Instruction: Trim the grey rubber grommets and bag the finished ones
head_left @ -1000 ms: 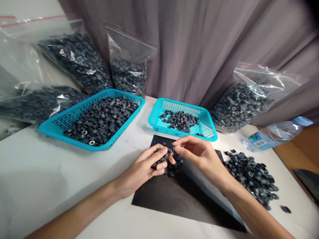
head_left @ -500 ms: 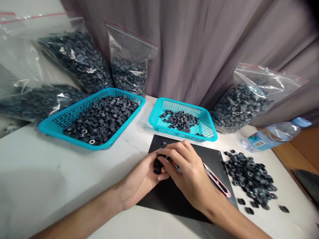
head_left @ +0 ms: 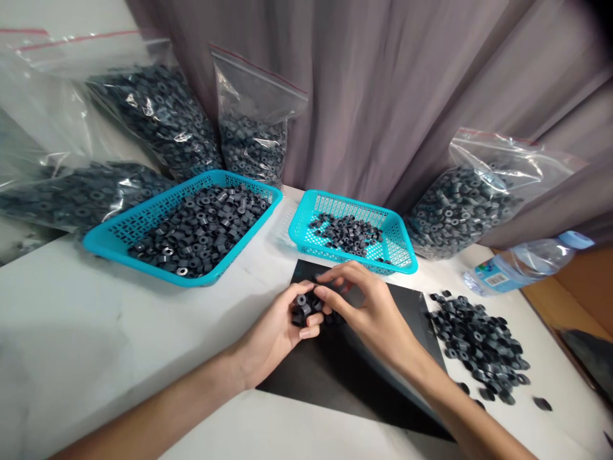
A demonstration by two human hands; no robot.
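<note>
Above the black mat (head_left: 306, 370), my left hand (head_left: 275, 329) is closed around several small black ring-shaped pieces (head_left: 301, 312), with their round holes showing. My right hand (head_left: 371, 300) reaches over from the right. Its thumb tip is at the edge of those pieces, and its index finger is stretched out apart from the thumb. I see nothing held between them. More dark pieces show below the right fingers, partly hidden.
Behind are a fuller blue basket (head_left: 143, 273) and a smaller blue basket (head_left: 407, 268), both holding black rings. Zip bags of rings (head_left: 258, 83) stand along the curtain. At right lie a loose pile of black pieces (head_left: 483, 348) and a water bottle (head_left: 527, 262).
My right hand has shifted and its fingers have lifted and spread, uncovering the rings in my left hand. The pink-handled cutter on the mat is now hidden behind my right arm.
</note>
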